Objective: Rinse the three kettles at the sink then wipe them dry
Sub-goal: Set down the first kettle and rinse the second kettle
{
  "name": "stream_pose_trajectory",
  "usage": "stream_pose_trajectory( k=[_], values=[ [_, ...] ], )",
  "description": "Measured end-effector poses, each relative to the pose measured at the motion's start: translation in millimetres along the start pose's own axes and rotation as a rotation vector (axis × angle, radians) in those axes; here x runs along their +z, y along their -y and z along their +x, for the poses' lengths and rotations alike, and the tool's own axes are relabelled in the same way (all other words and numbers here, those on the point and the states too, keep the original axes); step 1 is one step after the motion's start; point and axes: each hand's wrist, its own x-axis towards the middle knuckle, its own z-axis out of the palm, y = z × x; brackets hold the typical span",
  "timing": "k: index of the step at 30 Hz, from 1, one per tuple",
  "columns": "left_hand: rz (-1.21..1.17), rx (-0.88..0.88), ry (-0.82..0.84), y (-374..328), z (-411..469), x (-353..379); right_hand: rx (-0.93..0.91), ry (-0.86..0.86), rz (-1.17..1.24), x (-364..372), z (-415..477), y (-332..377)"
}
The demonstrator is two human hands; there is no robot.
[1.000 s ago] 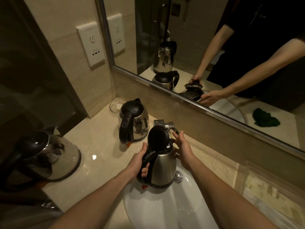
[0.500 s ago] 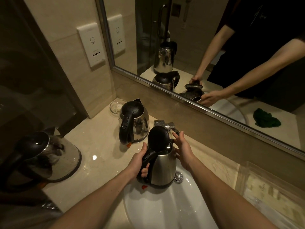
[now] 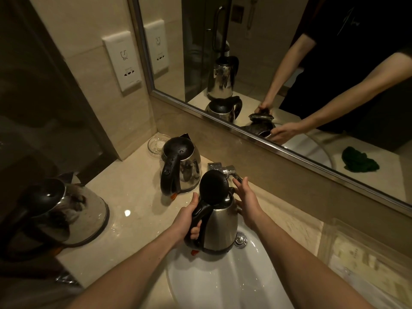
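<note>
- On my feed, the left hand [image 3: 186,221] has its grip wrapped round the black handle of the steel kettle [image 3: 220,228], which is held upright over the white sink [image 3: 223,286] with its lid [image 3: 214,189] flipped up.
- The right hand [image 3: 247,199] has its grip spread, fingers straight, at the kettle's far side, with the fingertips near the tap [image 3: 223,169].
- The droplet-covered 2nd kettle [image 3: 180,166] stands on the table [image 3: 133,197] just left of the tap, and the 3rd kettle [image 3: 66,210] is at the left edge.
- A green cloth [image 3: 359,160] shows in the mirror [image 3: 223,121].
</note>
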Motion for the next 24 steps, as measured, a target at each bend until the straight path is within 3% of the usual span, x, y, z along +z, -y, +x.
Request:
stream_pose_trajectory(
  k=[24],
  values=[
    [-0.002,0.016,0.000,-0.9,-0.3,1.3,-0.004,-0.007,0.008,-1.8,1.4,-1.7]
  ],
)
